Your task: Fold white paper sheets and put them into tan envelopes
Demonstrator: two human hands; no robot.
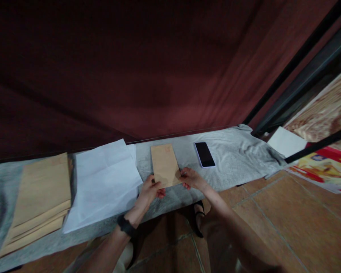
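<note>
A small brown paper envelope [165, 163] with a faint reddish mark near its upper right corner lies in front of me at the cloth's middle. My left hand [151, 188] pinches its lower left corner, thumb on top. At the lower right corner, my right hand [190, 178] grips the edge between thumb and fingers. Left of the envelope is a stack of white paper sheets [105, 182], slightly creased and unevenly piled. Farther left sits a fanned pile of larger brown envelopes [44, 189].
A phone [205, 154] with a dark screen lies right of the envelope on the grey cloth [233, 151]. Behind rises a dark red panel [159, 76]. Black metal bars [301, 72], a white sheet [287, 142] and a colourful printed package [326, 167] are at right, above a tiled floor [295, 212].
</note>
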